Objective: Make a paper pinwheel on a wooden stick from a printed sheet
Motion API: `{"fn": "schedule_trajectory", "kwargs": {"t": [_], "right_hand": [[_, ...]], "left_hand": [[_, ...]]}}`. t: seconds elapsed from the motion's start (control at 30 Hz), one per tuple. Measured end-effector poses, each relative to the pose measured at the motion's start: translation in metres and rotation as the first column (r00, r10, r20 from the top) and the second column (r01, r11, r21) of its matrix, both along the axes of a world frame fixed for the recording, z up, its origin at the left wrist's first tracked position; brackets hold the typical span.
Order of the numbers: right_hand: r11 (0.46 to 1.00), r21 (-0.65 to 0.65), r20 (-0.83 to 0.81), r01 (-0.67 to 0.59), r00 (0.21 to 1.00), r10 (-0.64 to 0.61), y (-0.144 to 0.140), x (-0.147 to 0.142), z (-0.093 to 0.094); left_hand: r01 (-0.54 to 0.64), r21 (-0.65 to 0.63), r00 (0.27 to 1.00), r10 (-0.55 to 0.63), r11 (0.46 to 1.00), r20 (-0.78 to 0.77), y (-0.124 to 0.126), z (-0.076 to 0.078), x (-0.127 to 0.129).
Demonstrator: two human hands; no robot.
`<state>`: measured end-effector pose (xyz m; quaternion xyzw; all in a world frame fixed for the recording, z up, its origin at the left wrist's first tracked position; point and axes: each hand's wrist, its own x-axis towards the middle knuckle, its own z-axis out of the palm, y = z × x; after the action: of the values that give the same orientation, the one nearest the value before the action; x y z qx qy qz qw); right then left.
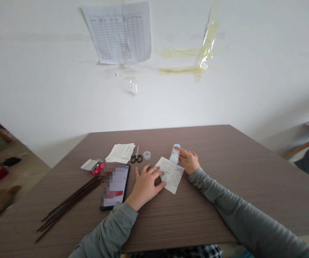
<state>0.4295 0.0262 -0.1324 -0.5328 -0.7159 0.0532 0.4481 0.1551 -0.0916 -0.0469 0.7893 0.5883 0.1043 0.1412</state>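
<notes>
My left hand (pixel 146 184) lies with spread fingers, its fingertips on the left edge of a small square of printed paper (pixel 172 179). At the far corner of that paper is a small white plastic bottle (pixel 174 156) with a blue end at the top and faint red print. My right hand (pixel 189 160) is at the bottle's right side, its index finger reaching across the upper part and the other fingers curled beside it. Part of the bottle is hidden by these fingers. A clear round cap (pixel 147 155) rests left of the bottle.
Black-handled scissors (pixel 136 157) lie beside a stack of printed paper squares (pixel 120 153). Further left are an opened red-and-white box (pixel 93 166), several thin dark sticks (pixel 70 200) and a phone (pixel 117 186). The brown table (pixel 210 143) meets a wall with a taped sheet (pixel 119 34).
</notes>
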Motion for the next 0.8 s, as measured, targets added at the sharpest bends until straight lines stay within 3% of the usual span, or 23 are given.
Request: {"fn": "schedule_trajectory", "kwargs": {"t": [0.53,0.8], "right_hand": [[0.988,0.090,-0.014,0.125,0.992,-0.124,0.009,0.007,-0.008],[0.992,0.112,0.190,0.064,0.978,-0.084,-0.001,0.004,0.006]], "left_hand": [[-0.007,-0.004,1.000,0.007,1.000,0.022,-0.002,0.002,-0.002],[0.004,-0.003,1.000,-0.004,1.000,0.021,0.000,0.001,-0.002]]}}
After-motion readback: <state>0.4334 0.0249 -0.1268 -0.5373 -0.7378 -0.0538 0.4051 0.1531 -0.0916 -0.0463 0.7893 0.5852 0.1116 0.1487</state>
